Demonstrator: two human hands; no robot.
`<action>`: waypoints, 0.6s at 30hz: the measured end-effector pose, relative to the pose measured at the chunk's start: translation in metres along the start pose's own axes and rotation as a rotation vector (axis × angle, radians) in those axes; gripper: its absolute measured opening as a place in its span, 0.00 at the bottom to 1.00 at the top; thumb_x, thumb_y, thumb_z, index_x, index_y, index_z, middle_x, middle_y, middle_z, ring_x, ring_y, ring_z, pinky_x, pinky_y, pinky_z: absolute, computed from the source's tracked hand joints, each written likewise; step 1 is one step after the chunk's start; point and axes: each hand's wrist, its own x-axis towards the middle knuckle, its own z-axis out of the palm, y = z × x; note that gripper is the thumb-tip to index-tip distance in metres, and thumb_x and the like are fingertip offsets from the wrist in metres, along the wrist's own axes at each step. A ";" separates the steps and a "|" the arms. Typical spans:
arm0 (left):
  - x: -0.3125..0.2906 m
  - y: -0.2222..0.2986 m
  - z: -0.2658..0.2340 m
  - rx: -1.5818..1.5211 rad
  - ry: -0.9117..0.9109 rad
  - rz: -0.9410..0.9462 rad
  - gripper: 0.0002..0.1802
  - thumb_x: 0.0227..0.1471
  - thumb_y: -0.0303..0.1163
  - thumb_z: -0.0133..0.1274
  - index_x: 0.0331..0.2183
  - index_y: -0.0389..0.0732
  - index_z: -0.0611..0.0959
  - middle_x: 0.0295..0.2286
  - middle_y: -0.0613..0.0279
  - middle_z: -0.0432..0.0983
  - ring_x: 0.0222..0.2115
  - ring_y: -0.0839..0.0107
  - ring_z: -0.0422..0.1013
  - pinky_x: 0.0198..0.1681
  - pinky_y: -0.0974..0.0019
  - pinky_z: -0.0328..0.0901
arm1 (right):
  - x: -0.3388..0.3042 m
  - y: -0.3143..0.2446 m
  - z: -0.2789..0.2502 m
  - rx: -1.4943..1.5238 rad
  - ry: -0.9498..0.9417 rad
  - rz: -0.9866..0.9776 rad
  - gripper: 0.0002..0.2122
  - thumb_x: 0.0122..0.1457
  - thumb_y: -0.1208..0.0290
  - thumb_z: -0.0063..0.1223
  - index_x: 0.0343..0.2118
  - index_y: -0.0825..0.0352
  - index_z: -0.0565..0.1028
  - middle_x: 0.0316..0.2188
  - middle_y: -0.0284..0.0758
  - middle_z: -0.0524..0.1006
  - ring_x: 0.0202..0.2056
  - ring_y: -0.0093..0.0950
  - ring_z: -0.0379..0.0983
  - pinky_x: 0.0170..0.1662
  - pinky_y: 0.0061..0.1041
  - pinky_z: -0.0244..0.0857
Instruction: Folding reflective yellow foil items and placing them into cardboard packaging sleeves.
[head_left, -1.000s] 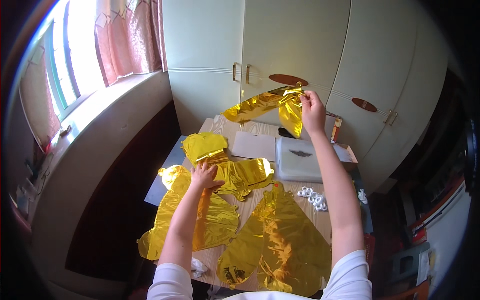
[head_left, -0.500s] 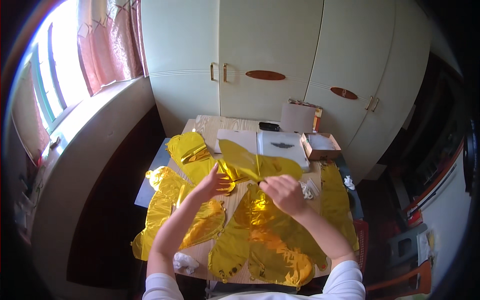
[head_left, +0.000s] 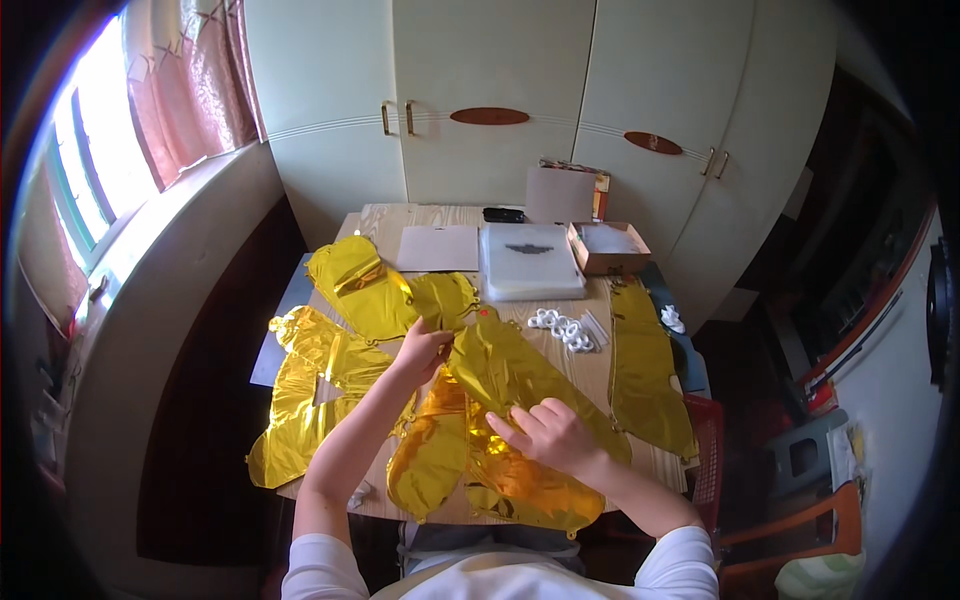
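My left hand (head_left: 425, 352) is closed on the upper left end of a flat gold foil balloon (head_left: 515, 368), which slants down to the right across the table. Over the lower edge of that balloon is my right hand (head_left: 552, 436), its thumb stretched out apart from the loosely bent fingers. Beneath and beside it, more gold foil (head_left: 430, 465) spreads toward the near table edge. Another flat gold balloon (head_left: 350, 295) lies beyond my left hand, and a crinkled one (head_left: 300, 400) lies left of my forearm. At the right side rests a long gold foil piece (head_left: 645, 375).
Several white rings (head_left: 565, 330) lie on the wooden table (head_left: 595, 378). Behind them are a clear plastic case (head_left: 532, 268), an open carton (head_left: 612, 262), a grey card (head_left: 438, 248) and a black object (head_left: 503, 214). Cabinets (head_left: 500, 60) stand beyond; a red slatted chair (head_left: 707, 440) is at right.
The raised foil balloon has come down toward me and lies stretched over the other foil. My left hand has taken hold of its end; my right hand has moved nearer and loosened its pinch.
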 end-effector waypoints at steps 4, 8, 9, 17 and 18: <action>-0.023 0.023 0.044 -0.128 -0.058 0.053 0.14 0.56 0.18 0.47 0.45 0.37 0.71 0.38 0.59 0.74 0.36 0.72 0.73 0.37 0.71 0.71 | -0.018 -0.005 -0.037 0.111 0.093 0.057 0.20 0.54 0.74 0.52 0.52 0.57 0.72 0.33 0.27 0.77 0.27 0.20 0.70 0.34 0.21 0.65; -0.052 0.039 0.075 -0.243 -0.105 -0.015 0.15 0.56 0.18 0.48 0.45 0.41 0.72 0.35 0.65 0.73 0.32 0.79 0.71 0.30 0.77 0.68 | -0.041 -0.008 -0.066 0.453 0.186 0.273 0.18 0.55 0.68 0.56 0.50 0.59 0.73 0.40 0.31 0.77 0.35 0.26 0.73 0.42 0.27 0.66; -0.056 0.036 0.078 -0.231 -0.116 -0.031 0.16 0.56 0.19 0.48 0.46 0.41 0.72 0.35 0.65 0.73 0.32 0.79 0.71 0.29 0.76 0.68 | -0.052 0.002 -0.060 0.497 0.215 0.374 0.19 0.56 0.66 0.56 0.51 0.60 0.73 0.42 0.32 0.76 0.38 0.29 0.73 0.44 0.29 0.66; -0.046 -0.041 0.048 -0.139 -0.040 -0.122 0.14 0.58 0.17 0.43 0.47 0.35 0.71 0.43 0.57 0.73 0.41 0.71 0.73 0.44 0.70 0.70 | -0.116 0.063 0.063 0.937 -0.229 0.791 0.39 0.55 0.42 0.51 0.64 0.60 0.55 0.59 0.38 0.67 0.63 0.39 0.56 0.64 0.40 0.49; -0.045 -0.043 0.047 -0.123 -0.038 -0.111 0.14 0.58 0.17 0.43 0.47 0.34 0.71 0.43 0.56 0.73 0.41 0.70 0.73 0.45 0.69 0.70 | -0.109 0.064 0.067 0.940 -0.344 0.791 0.41 0.54 0.40 0.51 0.65 0.60 0.53 0.60 0.37 0.66 0.64 0.38 0.54 0.65 0.40 0.47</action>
